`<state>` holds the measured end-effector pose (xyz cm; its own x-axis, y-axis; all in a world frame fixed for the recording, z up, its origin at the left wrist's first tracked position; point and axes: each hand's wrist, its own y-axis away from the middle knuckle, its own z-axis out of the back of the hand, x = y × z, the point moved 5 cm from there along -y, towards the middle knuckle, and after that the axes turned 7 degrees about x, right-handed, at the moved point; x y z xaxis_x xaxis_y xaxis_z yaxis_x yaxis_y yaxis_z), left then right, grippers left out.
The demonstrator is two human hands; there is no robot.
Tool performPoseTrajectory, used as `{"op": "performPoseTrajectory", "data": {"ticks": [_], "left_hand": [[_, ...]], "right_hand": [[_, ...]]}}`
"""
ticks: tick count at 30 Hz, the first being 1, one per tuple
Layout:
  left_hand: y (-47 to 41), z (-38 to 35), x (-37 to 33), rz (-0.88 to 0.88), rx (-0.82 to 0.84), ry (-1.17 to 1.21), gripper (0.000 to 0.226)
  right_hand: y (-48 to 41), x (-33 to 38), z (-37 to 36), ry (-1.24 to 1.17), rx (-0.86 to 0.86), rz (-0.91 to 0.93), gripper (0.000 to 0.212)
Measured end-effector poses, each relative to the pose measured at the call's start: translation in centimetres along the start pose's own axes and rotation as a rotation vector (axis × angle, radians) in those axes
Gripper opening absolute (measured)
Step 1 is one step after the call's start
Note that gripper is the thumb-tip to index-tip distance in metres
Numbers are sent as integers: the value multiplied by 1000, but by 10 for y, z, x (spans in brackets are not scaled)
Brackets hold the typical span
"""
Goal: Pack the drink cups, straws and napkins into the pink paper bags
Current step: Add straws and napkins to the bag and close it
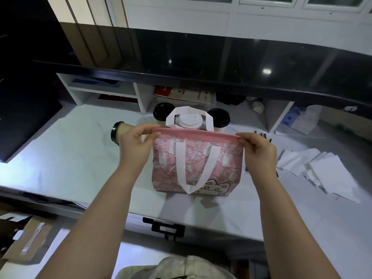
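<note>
Left hand (134,147), right hand (259,152) pinch pink bag (227,168) rim; print possibly "100".

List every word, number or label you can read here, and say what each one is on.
"100", then an unclear mark: printed on the pink bag.
Print on the red booklets in the shelf: too blurred to read.
Label on the blue and white box: too blurred to read.

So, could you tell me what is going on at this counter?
A person pinches the top rim of the pink bag at both ends with the left hand and right hand; it stands on the counter. Behind it wait lidded cups, one lying on its side, and napkins lie spread to the right.
</note>
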<state>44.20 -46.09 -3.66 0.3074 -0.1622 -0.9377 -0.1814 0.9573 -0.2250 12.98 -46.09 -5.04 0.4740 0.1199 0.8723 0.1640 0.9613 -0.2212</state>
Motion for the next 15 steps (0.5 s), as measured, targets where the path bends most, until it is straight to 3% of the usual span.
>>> {"op": "performPoseTrajectory", "data": {"ticks": [4,9,15], "left_hand": [[27,-4,32,96,10,244,50],[65,-13,61,251,-19,278,23],[62,-14,68,309,-74,263,10]], "right_hand": [[26,-18,-11,-312,95,-31,54],[58,-62,-22,-437,46,-179,21],[63,-68,-27,-515,-45,-196,25]]}}
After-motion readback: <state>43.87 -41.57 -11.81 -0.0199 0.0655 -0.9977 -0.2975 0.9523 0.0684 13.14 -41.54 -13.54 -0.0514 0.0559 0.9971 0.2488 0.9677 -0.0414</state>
